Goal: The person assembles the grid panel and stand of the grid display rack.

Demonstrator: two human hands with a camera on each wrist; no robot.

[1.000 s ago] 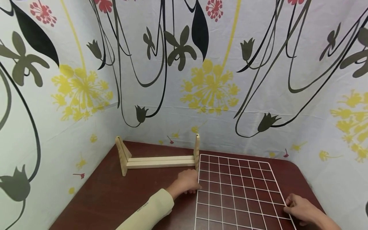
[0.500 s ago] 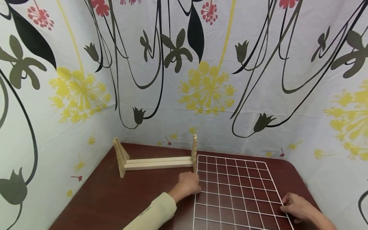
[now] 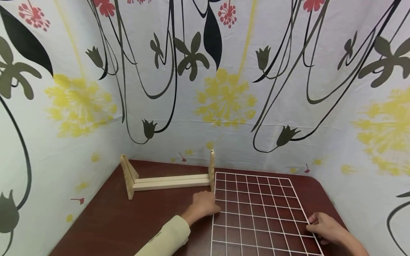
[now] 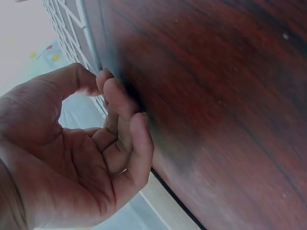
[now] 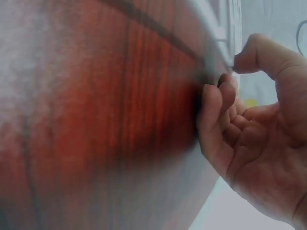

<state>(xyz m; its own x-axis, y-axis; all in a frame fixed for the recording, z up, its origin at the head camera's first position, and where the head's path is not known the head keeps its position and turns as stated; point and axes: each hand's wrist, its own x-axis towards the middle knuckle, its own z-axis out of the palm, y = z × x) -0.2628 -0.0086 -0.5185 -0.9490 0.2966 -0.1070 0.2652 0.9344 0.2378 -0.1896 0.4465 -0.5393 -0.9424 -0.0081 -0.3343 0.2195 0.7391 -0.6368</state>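
Note:
A white wire grid panel (image 3: pixel 251 206) lies flat over the dark red table, its near end cut off by the head view's lower border. My left hand (image 3: pixel 202 204) pinches its left edge wire between thumb and curled fingers. On the opposite side, my right hand (image 3: pixel 326 227) pinches the right edge wire. In the left wrist view the grid (image 4: pixel 76 24) runs up from the left hand's (image 4: pixel 91 148) fingertips, which are close to the tabletop. The right wrist view has the right hand's (image 5: pixel 259 129) thumb and fingertips right at the grid's edge (image 5: pixel 223 50).
A pale wooden stand (image 3: pixel 171 182), two upright end pieces joined by a crossbar, is at the back left. Its right upright stands beside the grid's far left corner. Patterned cloth (image 3: pixel 179 89) hangs behind the table (image 3: pixel 105 217) and along both sides.
The whole head view has slid a little, so the stand, grid and hands appear farther left. Both hands stay at the grid's edges; the left thumb now shows more over the wire.

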